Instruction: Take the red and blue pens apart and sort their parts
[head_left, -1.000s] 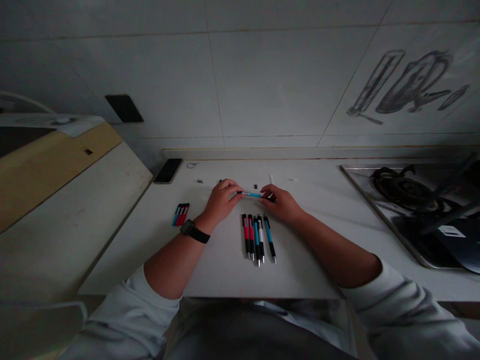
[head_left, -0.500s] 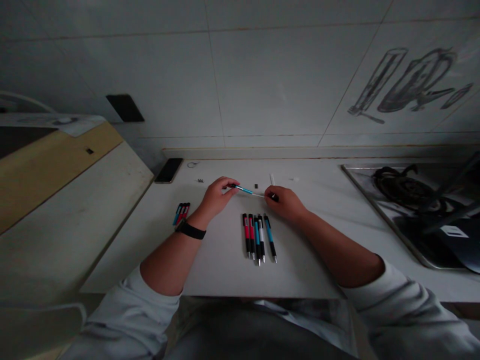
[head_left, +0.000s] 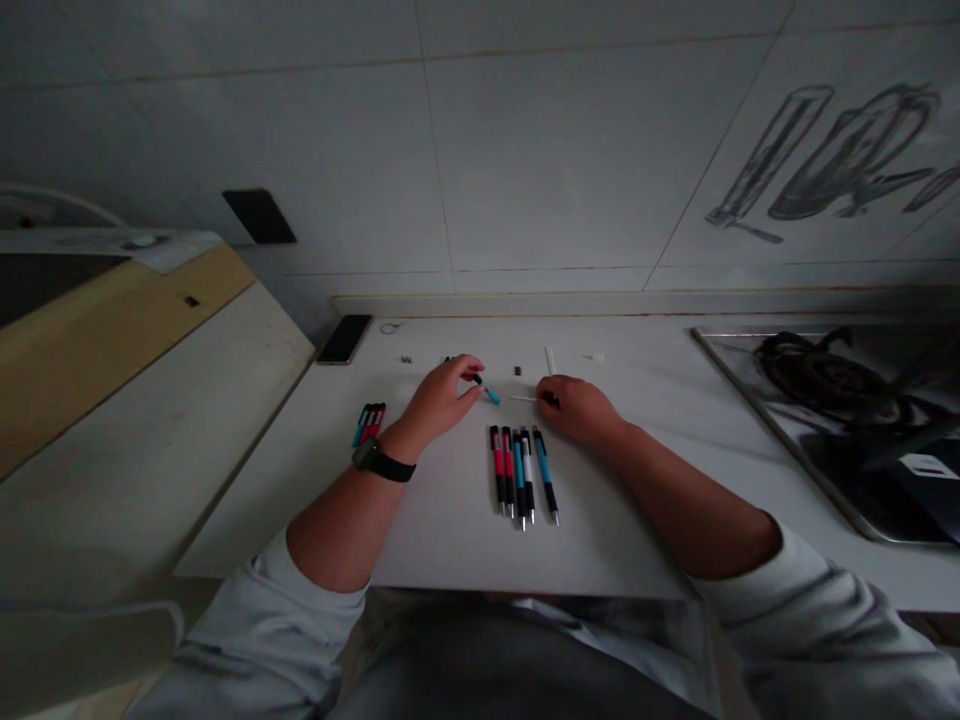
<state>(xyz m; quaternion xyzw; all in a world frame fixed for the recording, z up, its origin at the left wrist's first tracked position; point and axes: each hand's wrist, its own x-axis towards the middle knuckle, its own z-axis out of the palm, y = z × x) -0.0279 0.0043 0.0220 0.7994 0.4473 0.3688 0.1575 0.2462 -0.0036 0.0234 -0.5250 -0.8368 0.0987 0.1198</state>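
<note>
The left hand [head_left: 448, 393] pinches a blue pen barrel [head_left: 491, 396] slanting toward the counter's [head_left: 450, 540] front edge, the curled right hand [head_left: 577, 408] gripping a leftward-pointing refill [head_left: 523, 399]

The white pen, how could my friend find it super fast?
On the white counter, find the right hand. Below it in the picture, slightly left, five pens lie side by side. The white pen is fourth from the left, between two blue pens, the only one with a white barrel.
</note>
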